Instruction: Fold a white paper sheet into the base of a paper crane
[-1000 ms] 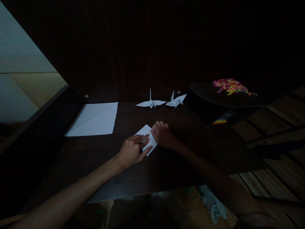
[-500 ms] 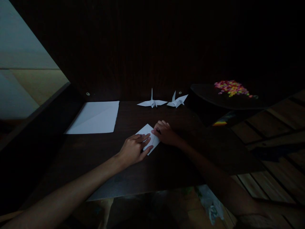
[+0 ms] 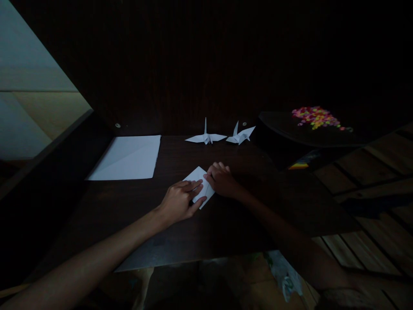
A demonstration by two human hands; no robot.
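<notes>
A small folded white paper [image 3: 196, 176] lies on the dark wooden table [image 3: 226, 224] in dim light. My left hand [image 3: 179, 200] rests flat on the paper's near left part with its fingers stretched out. My right hand [image 3: 222, 178] presses on the paper's right edge with its fingers curled together. Part of the paper is hidden under both hands.
Two white paper cranes [image 3: 205, 137] [image 3: 240, 135] stand at the table's back. A large white sheet [image 3: 129, 157] lies at the back left. A dark tray with several small coloured pieces [image 3: 314, 117] sits at the right, above a wooden slatted floor [image 3: 364, 245].
My right hand has shifted slightly along the paper's right edge. My left hand has stayed flat on the paper. The view has barely moved.
</notes>
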